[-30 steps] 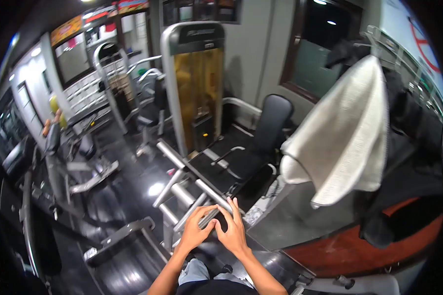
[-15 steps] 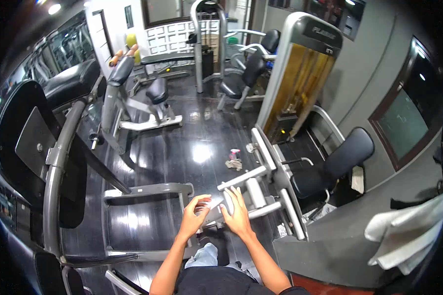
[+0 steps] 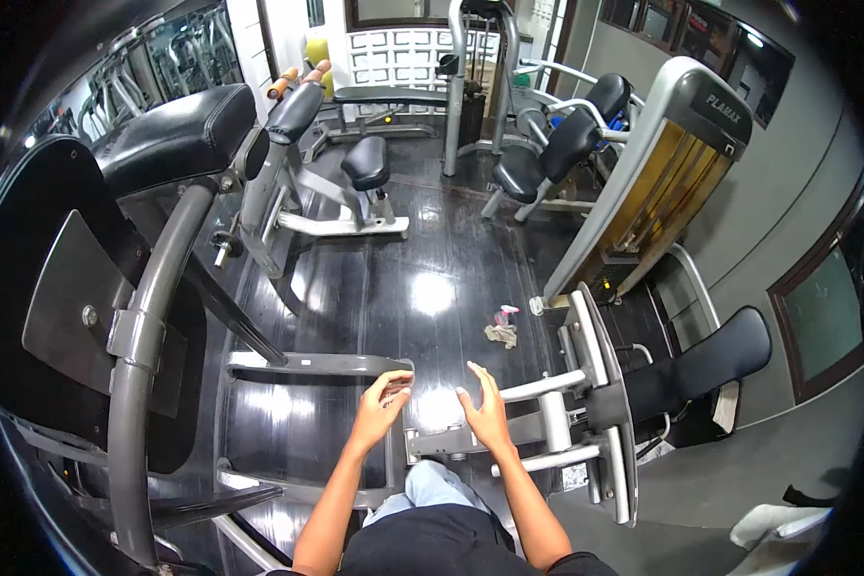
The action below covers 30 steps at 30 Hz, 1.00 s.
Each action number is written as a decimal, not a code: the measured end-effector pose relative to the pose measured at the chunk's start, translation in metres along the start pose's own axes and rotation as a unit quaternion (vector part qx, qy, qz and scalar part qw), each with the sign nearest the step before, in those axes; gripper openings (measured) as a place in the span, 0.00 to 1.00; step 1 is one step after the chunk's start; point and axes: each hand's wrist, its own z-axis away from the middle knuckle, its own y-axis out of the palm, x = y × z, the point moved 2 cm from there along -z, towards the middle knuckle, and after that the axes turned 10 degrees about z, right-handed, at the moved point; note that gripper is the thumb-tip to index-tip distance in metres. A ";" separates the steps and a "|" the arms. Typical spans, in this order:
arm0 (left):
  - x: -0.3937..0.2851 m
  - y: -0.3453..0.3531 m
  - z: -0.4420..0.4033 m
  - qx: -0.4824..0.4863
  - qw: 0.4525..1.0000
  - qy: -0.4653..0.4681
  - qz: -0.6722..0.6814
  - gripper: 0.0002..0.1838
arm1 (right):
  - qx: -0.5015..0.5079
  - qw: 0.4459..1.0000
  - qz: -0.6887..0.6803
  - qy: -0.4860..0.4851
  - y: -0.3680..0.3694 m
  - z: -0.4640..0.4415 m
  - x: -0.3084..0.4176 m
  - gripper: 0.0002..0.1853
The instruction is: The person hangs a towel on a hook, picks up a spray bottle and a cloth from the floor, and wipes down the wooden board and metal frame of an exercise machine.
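Observation:
Both of my hands are held out in mid-air in front of my body, apart from each other. My left hand [image 3: 381, 411] has its fingers loosely bent with nothing in them. It appears over the end of a grey machine frame [image 3: 336, 366]; I cannot tell that it touches it. My right hand [image 3: 486, 411] holds nothing, its fingers stretched and the thumb apart. Beside it are the silver bars of a weight machine [image 3: 555, 420]. On the floor ahead lie a spray bottle [image 3: 505, 315] with a pink top and a beige cloth [image 3: 500, 334].
A tall weight stack [image 3: 662, 192] and a black seat back [image 3: 739, 346] stand at right. A thick grey upright [image 3: 130, 413] with a black pad is close at left. Farther off are a small-seated bench [image 3: 366, 165] and another machine seat [image 3: 520, 175]. A white towel [image 3: 778, 526] hangs lower right.
My view has turned left, so the machines sit farther right in it. My hands have moved wider apart, the right one away to the right.

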 end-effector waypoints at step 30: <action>-0.023 0.020 -0.259 0.116 0.991 -0.055 -0.037 0.15 | -0.113 0.969 -0.163 0.149 -0.017 -0.228 -0.121 0.22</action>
